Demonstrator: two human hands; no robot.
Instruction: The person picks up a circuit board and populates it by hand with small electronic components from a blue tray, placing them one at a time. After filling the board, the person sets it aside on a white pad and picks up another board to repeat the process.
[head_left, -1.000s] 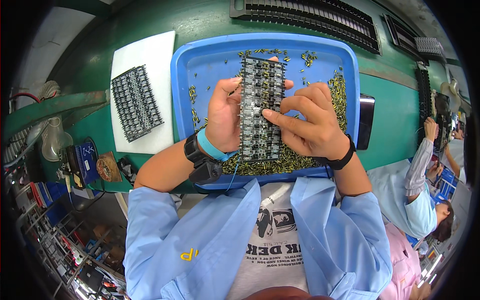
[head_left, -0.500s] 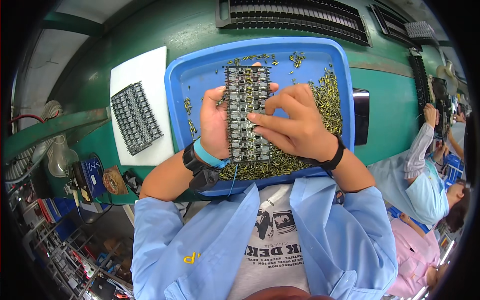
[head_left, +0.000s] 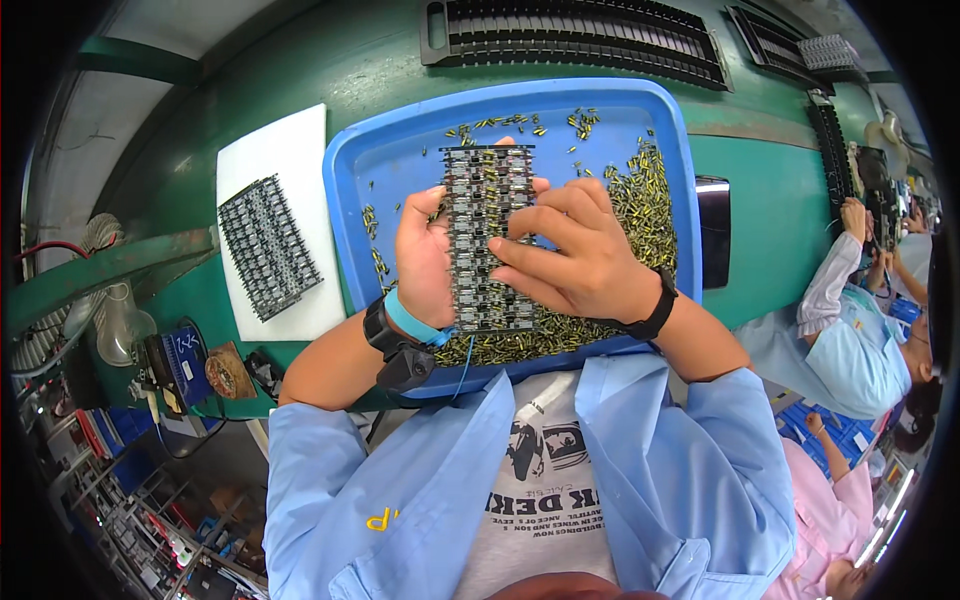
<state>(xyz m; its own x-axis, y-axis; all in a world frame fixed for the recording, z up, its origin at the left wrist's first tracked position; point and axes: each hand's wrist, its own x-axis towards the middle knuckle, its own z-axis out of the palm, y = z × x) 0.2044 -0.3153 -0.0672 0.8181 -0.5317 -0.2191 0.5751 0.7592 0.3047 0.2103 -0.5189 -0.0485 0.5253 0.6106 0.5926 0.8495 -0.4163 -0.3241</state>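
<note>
A long circuit board panel (head_left: 489, 300), packed with rows of small components, is held lengthwise over a blue plastic tray (head_left: 345, 180). My left hand (head_left: 424, 262) supports it from the left and beneath, with fingertips showing past its far and right edges. My right hand (head_left: 590, 250) is over the board's right half, fingers curled, the index fingertip and thumb close together at the middle rows. Whatever those fingers pinch is too small to make out. Many tiny cylindrical parts (head_left: 645, 205), dark and yellow-green like capacitors, lie in the tray, heaped at its right and near sides.
A second circuit board panel (head_left: 268, 248) lies on a white foam sheet (head_left: 305, 160) at the left. Black slotted racks (head_left: 585, 40) stand at the back of the green table (head_left: 380, 60). A dark flat object (head_left: 713, 235) lies right of the tray. Other people (head_left: 850, 350) sit at the right.
The view has shifted slightly, so the board, tray and foam sheet appear a little lower and further left. My left hand keeps its hold; my right fingers stay at the board's middle rows.
</note>
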